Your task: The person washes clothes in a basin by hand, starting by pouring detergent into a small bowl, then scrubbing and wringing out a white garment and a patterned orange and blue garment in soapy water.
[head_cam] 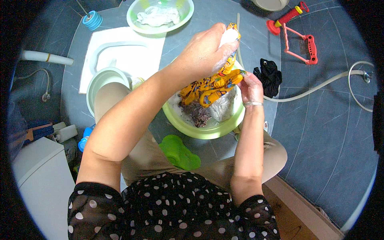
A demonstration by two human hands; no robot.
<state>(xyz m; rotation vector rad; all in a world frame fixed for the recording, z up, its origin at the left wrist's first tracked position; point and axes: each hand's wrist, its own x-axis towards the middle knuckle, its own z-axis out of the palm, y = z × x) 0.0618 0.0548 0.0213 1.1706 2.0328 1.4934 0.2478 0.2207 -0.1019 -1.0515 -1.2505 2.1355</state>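
A yellow-orange patterned cloth (219, 85) hangs bunched above a pale green basin (207, 132), its lower folds over the basin's contents. Raised above the basin, my left hand (214, 48) grips the upper end of the cloth, with a white thing, perhaps a soap bar, at its fingers. Lower and to the right, my right hand (252, 87) pinches an edge of the same cloth. In the basin's sudsy water lie a dark brown wet cloth (196, 114) and a whitish cloth (223, 106).
A squat toilet pan (120, 51) is at the upper left, beside another basin (160, 31) holding white cloth. A smaller basin (91, 87) is by my left knee. Black cloth (267, 78), a hose (312, 93) and a red frame (312, 49) lie at the right. A green plastic item (178, 153) lies between my legs.
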